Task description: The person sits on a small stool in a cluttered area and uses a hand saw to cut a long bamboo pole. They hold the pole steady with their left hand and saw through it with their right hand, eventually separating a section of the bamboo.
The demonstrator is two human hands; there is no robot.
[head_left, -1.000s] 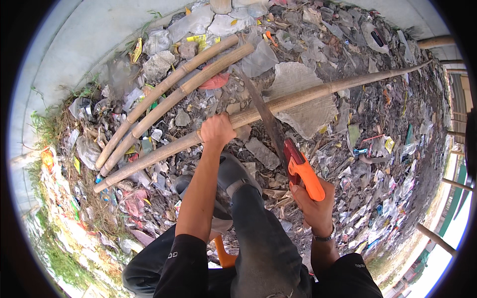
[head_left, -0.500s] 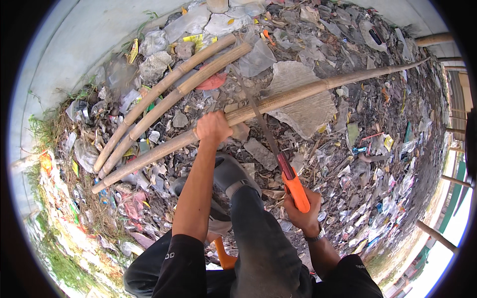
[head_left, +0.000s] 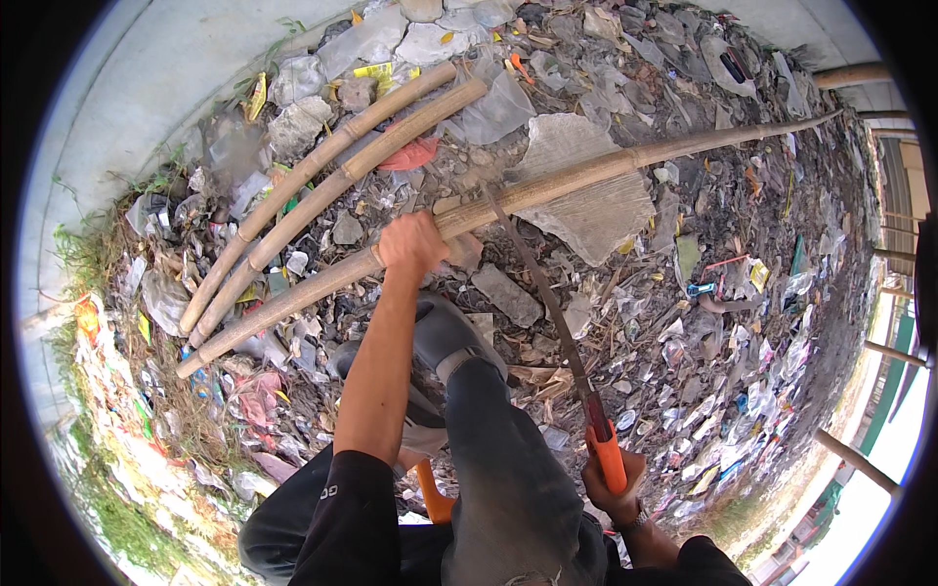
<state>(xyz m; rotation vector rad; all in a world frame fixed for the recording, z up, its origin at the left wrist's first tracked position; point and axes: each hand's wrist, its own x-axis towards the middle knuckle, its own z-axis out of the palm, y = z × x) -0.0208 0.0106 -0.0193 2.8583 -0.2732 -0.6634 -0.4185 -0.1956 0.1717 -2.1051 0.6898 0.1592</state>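
Note:
A long bamboo pole (head_left: 576, 176) slants across the ground, from lower left to far right. My left hand (head_left: 412, 244) is closed around it, left of its middle. In my right hand (head_left: 616, 485) is the orange handle of a handsaw (head_left: 558, 314). The saw's long blade runs up and left, its far end against the pole just right of my left hand. Two shorter bamboo poles (head_left: 332, 188) lie side by side beyond the long one, at the left. A flat broken concrete slab (head_left: 586, 220) lies under the long pole.
Plastic scraps, rubble and litter (head_left: 684, 391) cover the ground. A pale wall (head_left: 137, 107) curves along the left and far side. My grey boot (head_left: 454, 337) stands just below the pole. Something orange (head_left: 433, 493) shows beside my leg. Wooden posts (head_left: 858, 461) stand at the right.
My right hand has drawn the saw back toward me and slightly right, so more of the blade now lies on my side of the pole. My left hand keeps its hold.

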